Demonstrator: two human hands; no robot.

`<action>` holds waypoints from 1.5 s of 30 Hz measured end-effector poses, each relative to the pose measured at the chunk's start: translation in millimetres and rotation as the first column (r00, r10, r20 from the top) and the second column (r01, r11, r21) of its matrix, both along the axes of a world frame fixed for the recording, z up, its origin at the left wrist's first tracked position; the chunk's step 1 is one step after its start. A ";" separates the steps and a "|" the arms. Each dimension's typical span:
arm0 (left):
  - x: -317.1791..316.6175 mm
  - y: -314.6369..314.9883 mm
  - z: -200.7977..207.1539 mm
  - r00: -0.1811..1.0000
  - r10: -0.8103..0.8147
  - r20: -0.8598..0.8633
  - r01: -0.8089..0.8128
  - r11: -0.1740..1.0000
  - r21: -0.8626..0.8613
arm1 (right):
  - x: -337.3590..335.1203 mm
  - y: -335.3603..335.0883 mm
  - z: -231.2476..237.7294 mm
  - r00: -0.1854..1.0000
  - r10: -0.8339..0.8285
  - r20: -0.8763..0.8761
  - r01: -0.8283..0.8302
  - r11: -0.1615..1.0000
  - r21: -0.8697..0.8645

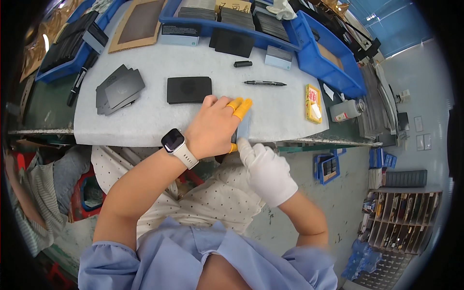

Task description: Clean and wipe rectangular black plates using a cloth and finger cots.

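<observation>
At the table's front edge, my left hand (217,124) is closed over a small pale-blue box (245,126), much of it hidden under the fingers. Yellow finger cots cover several of its fingertips, and a watch (174,141) is on the wrist. My right hand (267,170), in a white glove, pinches the near end of the same box. Just beyond my left hand lies a stack of black cards (189,90). Farther left, several grey cards (121,89) are fanned out. A black marker pen (265,83) lies beyond the box, with a black pen cap (242,64) behind it.
Blue bins (208,26) with packed dark cards line the back. Pale boxes (278,57) and black cards (233,43) stand before them. At right are a yellow packet (313,103), a bottle (347,110) and another blue bin (333,72). Another person's striped clothing (41,203) shows at left.
</observation>
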State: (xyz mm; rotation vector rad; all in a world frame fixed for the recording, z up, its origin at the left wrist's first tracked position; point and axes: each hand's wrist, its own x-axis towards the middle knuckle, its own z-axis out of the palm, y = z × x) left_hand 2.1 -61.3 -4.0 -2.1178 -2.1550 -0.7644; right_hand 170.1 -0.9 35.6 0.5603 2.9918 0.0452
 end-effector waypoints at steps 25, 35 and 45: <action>-8.2 -0.1 -0.3 0.999 -0.045 0.026 0.045 0.999 -0.007 | 19.8 -4.2 -5.9 0.959 -0.135 -0.251 0.075 0.970 -0.233; -10.0 0.6 -2.9 0.998 -0.041 0.037 0.038 0.996 0.077 | 30.1 -7.9 -20.2 0.993 0.016 -0.120 -0.060 0.925 -0.374; -7.1 -0.6 2.4 0.998 -0.041 0.044 0.041 0.999 0.006 | 15.7 -6.6 -18.5 0.958 -0.165 -0.236 0.092 0.952 -0.293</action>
